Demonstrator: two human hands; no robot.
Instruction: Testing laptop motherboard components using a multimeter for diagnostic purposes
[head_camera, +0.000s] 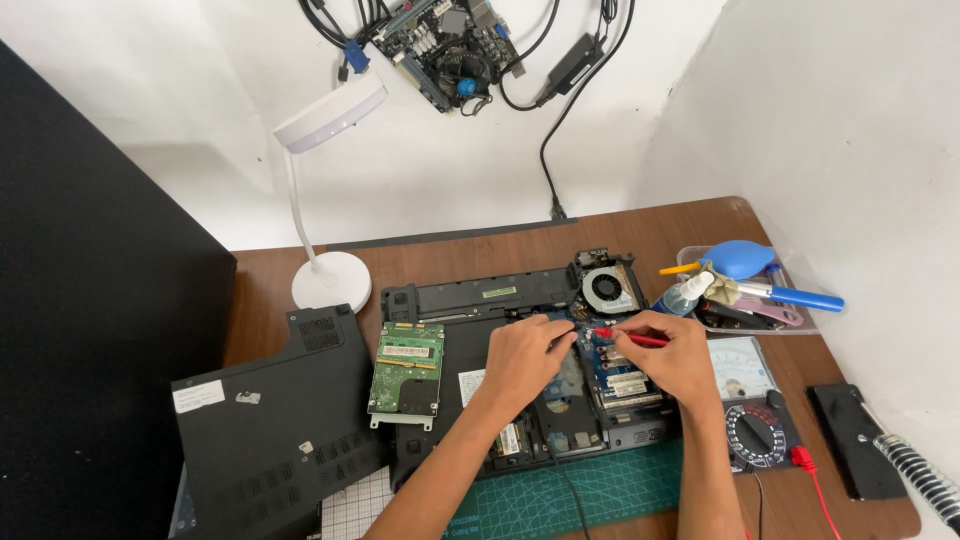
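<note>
Two probes down on the opened laptop at centre: your right hand pinches the red probe, your left hand is closed round a black one, tip hidden. Keep both tips steady and apart on the board.

Labels-wise: there's a white rectangular sticker on the loose black cover panel at left, and a small white label on the opened laptop. The hard drive has pale stickers too, and the multimeter's pale dial face sits on the right.
</note>
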